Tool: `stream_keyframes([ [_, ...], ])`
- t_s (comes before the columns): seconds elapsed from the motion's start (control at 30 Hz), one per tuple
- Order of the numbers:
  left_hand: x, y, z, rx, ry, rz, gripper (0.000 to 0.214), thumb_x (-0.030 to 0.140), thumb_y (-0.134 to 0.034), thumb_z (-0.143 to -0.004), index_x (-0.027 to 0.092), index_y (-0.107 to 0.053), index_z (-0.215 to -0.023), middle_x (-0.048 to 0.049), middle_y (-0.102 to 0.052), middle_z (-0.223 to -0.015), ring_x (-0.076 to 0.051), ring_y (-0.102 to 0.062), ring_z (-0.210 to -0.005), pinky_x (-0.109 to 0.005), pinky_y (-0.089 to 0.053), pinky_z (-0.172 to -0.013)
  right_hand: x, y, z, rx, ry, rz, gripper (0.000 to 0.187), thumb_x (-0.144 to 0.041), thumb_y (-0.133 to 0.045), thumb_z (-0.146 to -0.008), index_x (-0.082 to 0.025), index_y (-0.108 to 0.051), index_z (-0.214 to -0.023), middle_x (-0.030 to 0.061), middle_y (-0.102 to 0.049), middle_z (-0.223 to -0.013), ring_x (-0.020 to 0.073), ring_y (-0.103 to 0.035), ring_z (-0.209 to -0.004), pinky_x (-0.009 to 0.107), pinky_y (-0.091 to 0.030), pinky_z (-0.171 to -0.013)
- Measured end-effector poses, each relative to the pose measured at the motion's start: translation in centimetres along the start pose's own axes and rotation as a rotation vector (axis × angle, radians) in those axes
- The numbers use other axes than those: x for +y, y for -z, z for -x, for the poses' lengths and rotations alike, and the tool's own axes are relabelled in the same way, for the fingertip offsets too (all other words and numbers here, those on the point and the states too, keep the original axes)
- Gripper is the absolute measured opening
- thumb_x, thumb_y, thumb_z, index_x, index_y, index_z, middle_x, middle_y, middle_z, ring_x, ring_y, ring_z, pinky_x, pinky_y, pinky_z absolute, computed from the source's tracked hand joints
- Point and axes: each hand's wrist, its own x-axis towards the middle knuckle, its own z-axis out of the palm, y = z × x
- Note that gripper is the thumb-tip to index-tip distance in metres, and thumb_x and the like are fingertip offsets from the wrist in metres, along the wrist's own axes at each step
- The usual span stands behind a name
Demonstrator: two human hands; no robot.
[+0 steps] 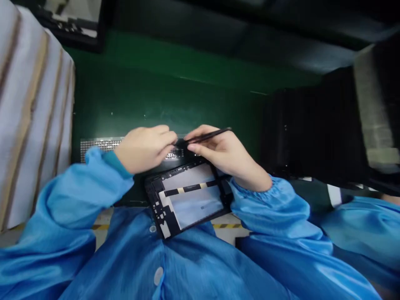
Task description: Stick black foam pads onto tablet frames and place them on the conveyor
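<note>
My right hand (223, 152) grips slim black tweezers (215, 133), their rear end sticking out past my fingers. My left hand (146, 149) is closed in a pinch close to the tweezers' tip, and a small dark bit between the hands is too blurred to name. Beneath both hands lies a strip sheet with rows of small shiny squares (101, 145). Nearer to me, an open tablet housing (196, 202) rests tilted at the table's front edge, with its pale inner panel, black-and-tan tape and small white pads showing. My right wrist hides its upper right corner.
A stack of white padded layers with tan edges (34, 112) stands at the left. Another dark housing (75, 25) lies at the upper left. Black material (312, 125) fills the right side of the green table (168, 100). A co-worker's blue sleeve (365, 227) shows at the lower right.
</note>
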Motion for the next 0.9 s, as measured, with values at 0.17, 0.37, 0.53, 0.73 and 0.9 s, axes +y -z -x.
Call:
stream_keyframes([
  [0.17,-4.2,-1.4,-3.6,-0.156,-0.097,-0.030,0.018,0.027,-0.062,-0.099,0.026,-0.080,-0.104,-0.0017,-0.073,-0.093,-0.018,-0.060,-0.078,-0.032,-0.031,-0.070,3.4,-1.2,-1.6,0.032,0.151,0.152,0.024,-0.046,-0.081,-0.103,-0.024,-0.079,-0.113,0.0042,-0.081,-0.110,0.0207,-0.078,-0.103,0.037,-0.063,-0.097],
  [0.37,-4.8,-2.4,-2.2,-0.071,-0.145,-0.048,0.022,0.032,-0.059,-0.098,0.027,-0.079,-0.103,-0.0016,-0.069,-0.085,-0.019,-0.065,-0.079,-0.031,-0.039,-0.075,3.2,-1.4,-1.4,-0.084,0.134,0.165,0.019,-0.041,-0.082,-0.103,-0.024,-0.081,-0.112,0.0038,-0.081,-0.109,0.0212,-0.078,-0.101,0.036,-0.065,-0.093],
  [0.53,-4.7,-2.4,-2.4,-0.069,-0.160,-0.081,0.026,0.031,-0.056,-0.100,0.026,-0.080,-0.106,-0.0030,-0.071,-0.088,-0.020,-0.068,-0.081,-0.032,-0.042,-0.074,3.2,-1.5,-1.4,-0.080,0.095,0.135,0.019,-0.043,-0.084,-0.102,-0.027,-0.081,-0.112,0.0040,-0.081,-0.112,0.0224,-0.080,-0.104,0.038,-0.067,-0.096],
  [0.73,-4.1,-2.2,-2.3,-0.091,-0.152,-0.179,0.030,0.029,-0.052,-0.102,0.027,-0.081,-0.111,-0.0054,-0.077,-0.097,-0.022,-0.069,-0.083,-0.035,-0.037,-0.067,2.8,-0.9,-2.2,-0.118,0.110,0.166,0.014,-0.039,-0.084,-0.102,-0.026,-0.083,-0.107,0.0041,-0.082,-0.107,0.0231,-0.081,-0.103,0.039,-0.068,-0.095],
  [0.9,-3.5,-2.0,-2.1,-0.094,-0.112,-0.173,0.031,0.029,-0.051,-0.103,0.026,-0.080,-0.114,-0.0062,-0.078,-0.099,-0.025,-0.070,-0.087,-0.036,-0.040,-0.070,0.7,-3.7,2.4,0.168,-0.001,-0.081,0.008,-0.032,-0.085,-0.102,-0.028,-0.081,-0.107,0.0011,-0.085,-0.101,0.0188,-0.082,-0.091,0.036,-0.071,-0.087],
])
